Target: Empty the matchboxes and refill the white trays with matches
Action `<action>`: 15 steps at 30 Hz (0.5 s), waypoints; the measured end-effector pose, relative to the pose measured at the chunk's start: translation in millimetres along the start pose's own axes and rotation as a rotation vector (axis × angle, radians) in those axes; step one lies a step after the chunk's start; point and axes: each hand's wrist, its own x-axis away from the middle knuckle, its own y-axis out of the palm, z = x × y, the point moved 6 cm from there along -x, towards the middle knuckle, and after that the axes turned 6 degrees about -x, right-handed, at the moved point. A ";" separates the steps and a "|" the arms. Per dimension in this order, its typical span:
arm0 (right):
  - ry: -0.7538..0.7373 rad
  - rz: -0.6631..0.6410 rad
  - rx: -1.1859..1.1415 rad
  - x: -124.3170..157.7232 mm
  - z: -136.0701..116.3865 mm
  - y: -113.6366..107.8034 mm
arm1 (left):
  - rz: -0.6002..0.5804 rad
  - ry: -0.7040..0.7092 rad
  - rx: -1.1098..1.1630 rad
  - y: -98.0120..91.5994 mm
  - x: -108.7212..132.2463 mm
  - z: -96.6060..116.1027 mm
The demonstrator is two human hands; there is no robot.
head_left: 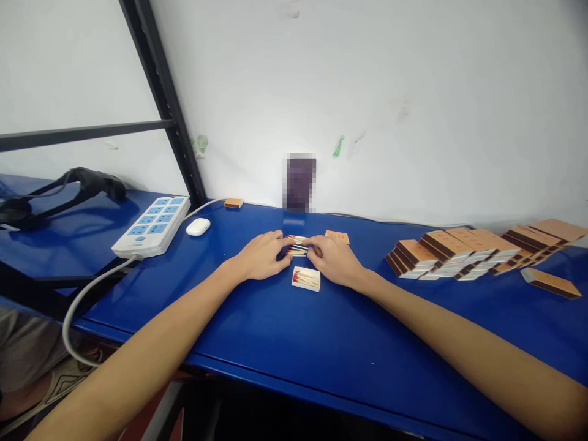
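Observation:
Loose matches (298, 250) with red heads lie on the blue table between my two hands. My left hand (263, 254) is at their red-headed end, its thumb and fingers curled about them. At the opposite end, my right hand (334, 258) has bent fingertips against the sticks. Just in front of the hands is an open white matchbox tray (307, 280) with several matches inside, heads to the left. Behind my right hand lies an orange matchbox cover (339, 236), partly hidden by the hand.
Stacked matchboxes (452, 245) stand on the right, one matchbox (551, 282) lying before them. To the left are a power strip (154, 226), a white earbud case (198, 227) and another matchbox (233, 203). A black metal frame (168, 110) rises near the wall. Someone's foot shows at lower left.

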 end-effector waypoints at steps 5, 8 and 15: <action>0.013 -0.013 -0.030 -0.9 1.6 0.9 | 0.006 0.009 -0.002 0.8 -0.2 0.4; 0.016 -0.016 -0.044 -1.3 1.3 0.8 | 0.010 0.013 -0.018 1.7 0.2 0.2; -0.014 -0.007 -0.059 -0.8 -2.1 -0.4 | 0.026 0.027 -0.002 0.2 0.4 -0.7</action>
